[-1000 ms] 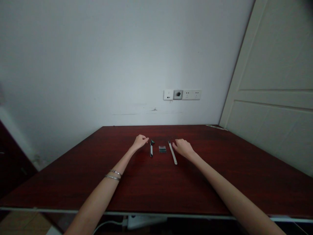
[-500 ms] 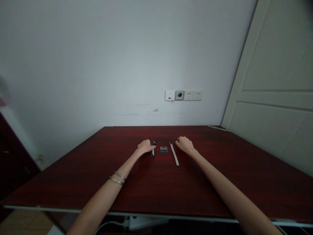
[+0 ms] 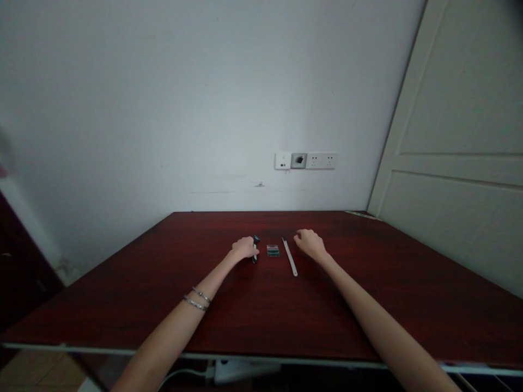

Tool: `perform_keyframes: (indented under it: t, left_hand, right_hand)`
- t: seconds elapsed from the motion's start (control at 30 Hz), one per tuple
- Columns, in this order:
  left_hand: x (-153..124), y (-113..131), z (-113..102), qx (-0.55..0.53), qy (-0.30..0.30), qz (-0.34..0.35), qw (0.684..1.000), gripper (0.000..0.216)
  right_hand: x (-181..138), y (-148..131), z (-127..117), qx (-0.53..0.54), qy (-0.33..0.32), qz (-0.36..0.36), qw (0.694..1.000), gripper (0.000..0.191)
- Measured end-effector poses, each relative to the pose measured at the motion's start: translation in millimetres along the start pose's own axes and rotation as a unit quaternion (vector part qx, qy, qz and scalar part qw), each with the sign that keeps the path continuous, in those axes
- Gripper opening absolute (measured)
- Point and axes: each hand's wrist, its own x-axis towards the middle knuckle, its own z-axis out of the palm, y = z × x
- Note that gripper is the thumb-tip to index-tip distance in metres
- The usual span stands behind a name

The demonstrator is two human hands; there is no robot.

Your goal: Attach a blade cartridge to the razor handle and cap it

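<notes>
My left hand (image 3: pixel 244 247) is closed around the middle of a razor (image 3: pixel 255 253), its thumb laid across the handle. The razor's dark head sticks out beyond the hand, and its lower end shows below the thumb. Just right of it lies a small clear case with green contents (image 3: pixel 273 251), perhaps razor blades. Farther right rests a slim white stick with a dark tip (image 3: pixel 290 258), slanting toward me; its kind is unclear. My right hand (image 3: pixel 309 243) rests on the table right of the stick's tip, apart from it, fingers curled in loosely with nothing visible in them.
The dark red wooden table (image 3: pixel 229 310) reaches back to a white wall with a row of sockets (image 3: pixel 305 160). A pale panelled door (image 3: pixel 453 190) stands along the right side. Below the front edge are a white box (image 3: pixel 245 372) and a cable (image 3: pixel 183 373).
My left thumb has come down, and the fingers have closed more around the razor. My right hand stays nearly where it was. The view has shifted slightly.
</notes>
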Motion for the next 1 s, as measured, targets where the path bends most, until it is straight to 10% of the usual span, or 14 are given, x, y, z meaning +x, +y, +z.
perform_keyframes:
  t: [0.67,0.83,1.0]
  left_hand:
    - [-11,5,-22,-0.034,0.105,0.040,0.993,0.021]
    - [-21,18,-32,-0.044,0.160,0.089,0.982,0.027]
    - [-34,37,-28,-0.056,0.182,0.153,0.970,0.029]
  right_hand:
    - [-6,-12,-8,0.142,0.058,-0.070,0.986,0.036]
    - [-6,-31,0,0.402,0.025,-0.078,0.912,0.037]
    - [-13,-56,9,0.648,-0.080,-0.026,0.757,0.032]
